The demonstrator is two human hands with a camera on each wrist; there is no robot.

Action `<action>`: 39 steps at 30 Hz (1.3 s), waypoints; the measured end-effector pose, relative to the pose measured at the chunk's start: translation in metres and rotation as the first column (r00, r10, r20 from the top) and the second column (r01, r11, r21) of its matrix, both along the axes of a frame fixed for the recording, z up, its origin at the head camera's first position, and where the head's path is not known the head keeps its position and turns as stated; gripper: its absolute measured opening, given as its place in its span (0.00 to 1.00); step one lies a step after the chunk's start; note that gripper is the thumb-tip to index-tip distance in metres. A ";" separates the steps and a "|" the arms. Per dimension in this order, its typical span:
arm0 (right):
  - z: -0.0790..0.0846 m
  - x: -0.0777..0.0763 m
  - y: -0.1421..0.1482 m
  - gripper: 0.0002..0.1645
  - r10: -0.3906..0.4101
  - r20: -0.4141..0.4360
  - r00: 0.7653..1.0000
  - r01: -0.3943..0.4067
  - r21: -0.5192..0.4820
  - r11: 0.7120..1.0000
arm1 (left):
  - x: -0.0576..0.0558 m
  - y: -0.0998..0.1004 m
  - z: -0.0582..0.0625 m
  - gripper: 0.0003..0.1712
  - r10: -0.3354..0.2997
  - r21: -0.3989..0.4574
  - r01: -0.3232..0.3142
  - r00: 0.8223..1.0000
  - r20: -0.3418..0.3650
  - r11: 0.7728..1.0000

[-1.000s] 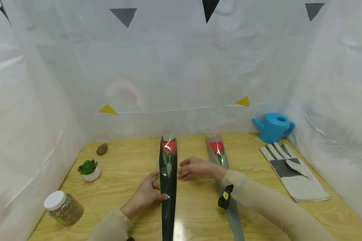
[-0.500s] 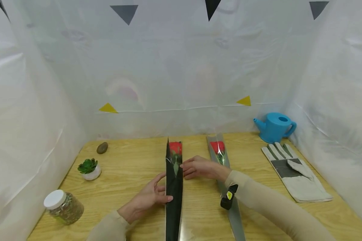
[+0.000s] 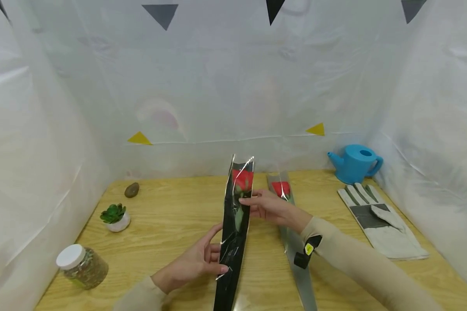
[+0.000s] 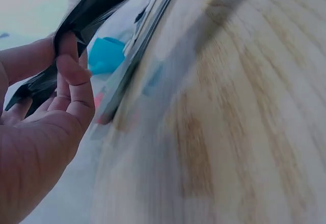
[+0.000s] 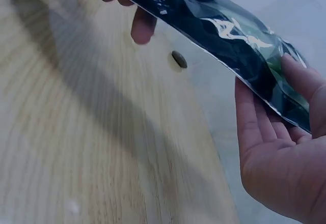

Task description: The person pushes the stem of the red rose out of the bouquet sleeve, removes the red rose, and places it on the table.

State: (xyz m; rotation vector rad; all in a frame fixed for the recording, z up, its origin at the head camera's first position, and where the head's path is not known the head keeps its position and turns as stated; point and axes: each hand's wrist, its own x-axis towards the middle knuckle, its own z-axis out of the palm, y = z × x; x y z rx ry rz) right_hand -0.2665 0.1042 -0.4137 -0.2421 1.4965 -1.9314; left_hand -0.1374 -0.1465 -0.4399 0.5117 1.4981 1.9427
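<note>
A red rose in a black and clear sleeve [image 3: 235, 248] is raised at a tilt over the table, bloom toward the back. My left hand [image 3: 194, 264] pinches the sleeve's left edge partway down, thumb on top and fingers beneath. Just below the bloom, my right hand [image 3: 277, 209] holds the right side, its thumb across the front and fingers underneath. In the right wrist view the sleeve [image 5: 204, 23] hangs clear of the wood, my left fingertips showing under it. A second red rose in a grey sleeve [image 3: 299, 270] lies on the table, partly hidden by my right hand and forearm.
Left on the wooden table [image 3: 171, 198] are a dark stone [image 3: 132, 190], a small potted succulent [image 3: 115, 217] and a white-lidded jar [image 3: 82, 267]. A blue watering can [image 3: 355, 164] and work gloves [image 3: 381, 224] lie right. White sheeting [image 3: 233, 86] encloses the back and sides.
The black-sleeved rose has come up off the table and moved right, now tilted. My right hand, apart from it earlier, now holds it below the bloom. The left hand moved right with it.
</note>
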 end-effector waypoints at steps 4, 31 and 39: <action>0.009 0.010 0.001 0.25 -0.014 -0.061 0.998 0.015 0.020 1.000 | 0.005 0.003 0.002 0.55 0.011 -0.036 -0.012 1.000 -0.023 0.999; 0.075 0.024 0.009 0.25 -0.284 -0.287 0.915 0.276 -0.069 0.959 | 0.029 0.034 0.012 0.10 0.204 -0.296 -0.304 0.924 -0.325 0.905; 0.079 0.027 0.008 0.24 -0.285 -0.279 0.917 0.272 -0.083 0.959 | 0.028 0.032 0.012 0.10 0.199 -0.330 -0.312 0.921 -0.335 0.891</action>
